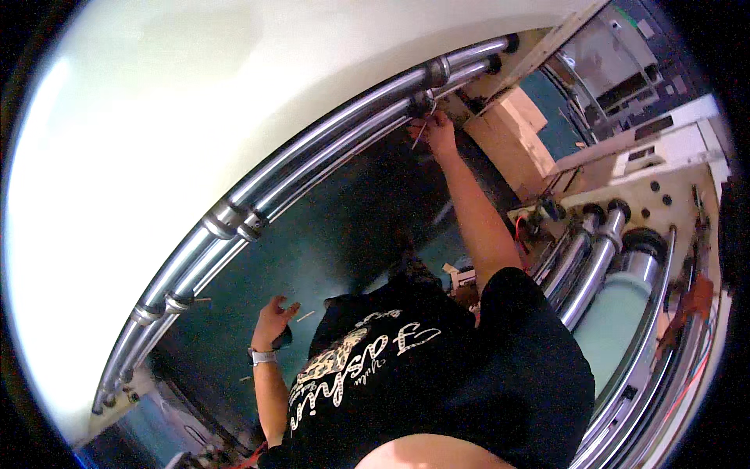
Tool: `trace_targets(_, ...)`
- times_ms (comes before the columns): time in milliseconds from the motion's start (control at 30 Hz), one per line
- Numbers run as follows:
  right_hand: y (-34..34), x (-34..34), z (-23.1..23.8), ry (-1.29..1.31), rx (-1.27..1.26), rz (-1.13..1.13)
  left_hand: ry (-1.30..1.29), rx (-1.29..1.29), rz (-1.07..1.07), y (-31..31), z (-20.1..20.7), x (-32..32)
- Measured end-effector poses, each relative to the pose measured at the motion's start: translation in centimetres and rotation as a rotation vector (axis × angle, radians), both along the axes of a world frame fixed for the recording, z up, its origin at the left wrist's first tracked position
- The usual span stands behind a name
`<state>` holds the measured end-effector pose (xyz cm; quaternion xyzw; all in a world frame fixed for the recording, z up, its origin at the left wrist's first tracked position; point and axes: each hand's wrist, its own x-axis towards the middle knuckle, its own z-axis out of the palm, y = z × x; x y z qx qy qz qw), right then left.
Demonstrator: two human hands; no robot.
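My right hand [439, 134] reaches far forward to the right end of the paired steel rollers [344, 117]. Its fingers are closed on a thin metal rod-like tool [418, 141], whose exact kind I cannot make out. The hand is just below a metal collar [422, 102] on the lower roller, close to touching it. My left hand [273, 322], with a pale wristband on its wrist, hangs low on the left, apart from the rollers. Its thumb and fingers are spread. A dark patch under its palm is too unclear to name.
A large white curved surface [156, 117] rises behind the rollers. More collars [223, 220] sit along them. To my right is a machine frame with steel rollers and a pale green roller [617, 320]. A brown board [512, 141] stands beyond my right arm. Dark green floor [289, 250] lies below.
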<state>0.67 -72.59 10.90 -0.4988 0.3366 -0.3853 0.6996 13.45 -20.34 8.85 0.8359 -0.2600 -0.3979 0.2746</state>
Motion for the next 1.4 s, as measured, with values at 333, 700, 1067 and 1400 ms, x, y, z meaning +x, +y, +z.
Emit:
trace_targets(333, -8.1, 1.5, -7.2, -0.707, 0.689, 0.137, 0.095, 0.224, 0.278, -6.8, 2.8, -6.9)
trace_targets(700, -8.7, 3.4, -7.2, -0.806, 0.676, 0.076, -0.055, 0.331, 0.104, -9.3, 5.0, -4.6)
trace_targets(1067, -10.5, 3.7, -8.6, -0.8, 0.677, 0.112, -0.031, 0.22, 0.046, -1.8, 2.6, -2.4)
trace_targets(1400, -10.1, 2.4, -4.9, -0.475, 0.611, 0.005, -0.125, 0.171, -0.083, -3.1, 2.5, -3.0)
